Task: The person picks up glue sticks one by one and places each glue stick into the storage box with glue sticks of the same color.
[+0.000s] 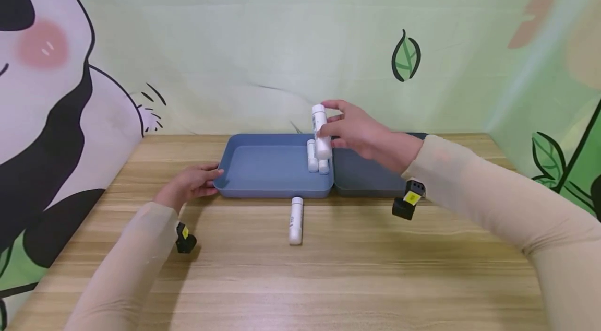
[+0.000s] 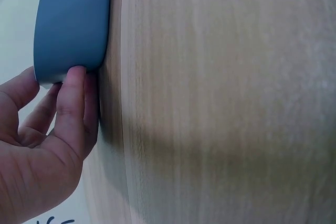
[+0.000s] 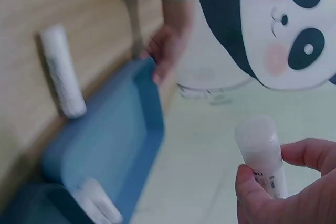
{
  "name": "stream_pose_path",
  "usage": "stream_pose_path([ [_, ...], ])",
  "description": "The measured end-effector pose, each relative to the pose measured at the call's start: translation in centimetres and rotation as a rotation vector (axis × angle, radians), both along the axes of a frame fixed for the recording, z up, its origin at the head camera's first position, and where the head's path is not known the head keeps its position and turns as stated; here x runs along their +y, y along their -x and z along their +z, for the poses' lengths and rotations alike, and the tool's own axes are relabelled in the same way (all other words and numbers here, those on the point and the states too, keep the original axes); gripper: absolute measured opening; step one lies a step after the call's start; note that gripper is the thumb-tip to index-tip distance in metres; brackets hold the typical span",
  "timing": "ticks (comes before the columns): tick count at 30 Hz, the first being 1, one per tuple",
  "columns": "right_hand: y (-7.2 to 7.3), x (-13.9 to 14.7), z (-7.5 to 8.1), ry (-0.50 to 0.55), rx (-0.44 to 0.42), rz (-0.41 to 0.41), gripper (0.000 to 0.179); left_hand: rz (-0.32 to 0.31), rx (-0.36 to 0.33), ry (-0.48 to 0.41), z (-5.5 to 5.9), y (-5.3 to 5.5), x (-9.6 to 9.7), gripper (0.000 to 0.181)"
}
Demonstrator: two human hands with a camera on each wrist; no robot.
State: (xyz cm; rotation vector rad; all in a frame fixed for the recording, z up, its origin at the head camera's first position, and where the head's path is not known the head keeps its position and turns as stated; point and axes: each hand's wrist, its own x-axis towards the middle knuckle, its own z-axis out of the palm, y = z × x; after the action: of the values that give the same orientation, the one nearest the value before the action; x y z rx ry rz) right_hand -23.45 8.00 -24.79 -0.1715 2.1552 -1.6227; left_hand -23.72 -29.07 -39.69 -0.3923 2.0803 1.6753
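Note:
My right hand holds a white glue stick nearly upright above the right end of a blue tray. In the right wrist view the thumb and fingers grip this glue stick around its labelled barrel. Two more glue sticks lie side by side in the tray's right end, partly hidden by the held one. At the tray's left end my left hand pinches the wall, thumb over the rim and fingers against the outside. Another glue stick lies on the table in front of the tray.
A darker grey-blue tray stands directly right of the blue one, partly covered by the right forearm. Both trays sit on a wooden table near its back edge. Behind is a wall covering with panda and leaf drawings.

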Motion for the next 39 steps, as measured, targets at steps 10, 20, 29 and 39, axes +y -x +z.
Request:
stream_pose_path([
  [10, 3.3, -0.5, 2.8, 0.018, 0.027, -0.05, 0.07, 0.0, 0.0, 0.009, -0.1, 0.0, -0.1, 0.068],
  [20, 6.5, -1.7, 1.3, 0.058, 0.011, -0.069, 0.07, -0.01, 0.005, 0.023, -0.2, 0.1, -0.1, 0.067],
  [29, 8.3, -3.5, -2.8, 0.08, -0.034, -0.07, 0.071, -0.007, 0.009, 0.005, -0.4, 0.0, -0.1, 0.068],
  [39, 9.2, -4.0, -7.4, 0.016, -0.046, -0.096, 0.075, -0.013, 0.009, 0.0, -0.3, -0.2, -0.1, 0.068],
])
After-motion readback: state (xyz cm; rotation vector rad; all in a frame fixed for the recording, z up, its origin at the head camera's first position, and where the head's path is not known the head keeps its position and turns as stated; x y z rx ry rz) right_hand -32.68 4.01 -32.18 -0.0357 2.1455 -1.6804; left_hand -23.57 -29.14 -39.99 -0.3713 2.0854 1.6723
